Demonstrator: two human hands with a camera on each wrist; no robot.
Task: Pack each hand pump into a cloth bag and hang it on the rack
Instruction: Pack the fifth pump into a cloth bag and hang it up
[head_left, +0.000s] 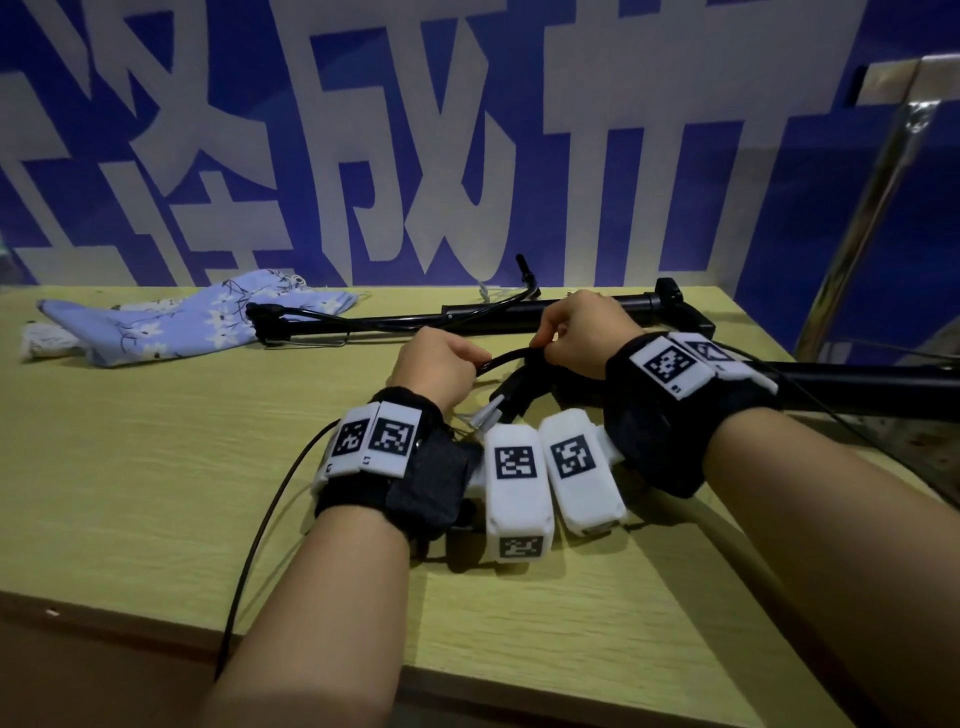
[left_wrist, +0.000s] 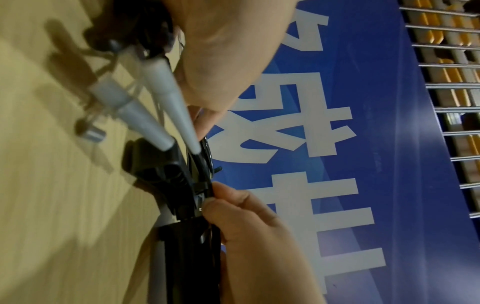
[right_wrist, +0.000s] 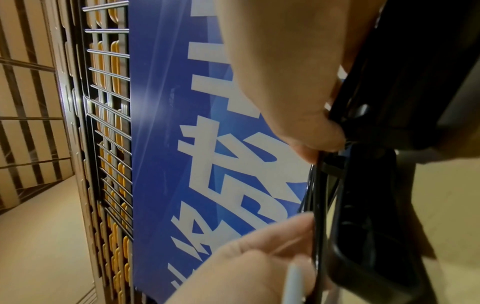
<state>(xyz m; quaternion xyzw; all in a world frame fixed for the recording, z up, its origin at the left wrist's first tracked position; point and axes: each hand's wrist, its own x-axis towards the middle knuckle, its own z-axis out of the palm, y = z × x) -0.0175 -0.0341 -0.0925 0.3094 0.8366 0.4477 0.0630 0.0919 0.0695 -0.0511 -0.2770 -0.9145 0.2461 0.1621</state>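
— Black hose (head_left: 511, 358), both hands on it: why pinch it at two spots?

— Probably to tame it. The left hand (head_left: 436, 364) has its fingers curled round one end of the loop, and the right hand (head_left: 584, 332) pinches it a little further right. The near hand pump (head_left: 857, 387) lies on the wooden table (head_left: 156, 493) with its barrel running off to the right. I'd judge the hose is being gathered against the pump so it goes into a bag without snagging.

— And those pale cones in the left wrist view?

— White nozzle adapters (left_wrist: 155, 98), dangling from the hose end beside the black pump head (left_wrist: 161, 170). They could catch on cloth if left loose.

— Where's the bag?

— A blue floral cloth bag (head_left: 171, 322) lies flat at the far left of the table, well apart from the hands. A second pump (head_left: 467, 314) lies along the far edge, one end close to the bag, its own hose arching up.

— So packing hasn't started?

— From how things lie, no. Neither pump is bagged. The wire grid (right_wrist: 109, 123) beside the blue banner (head_left: 467, 130) may be the rack; I can't tell.
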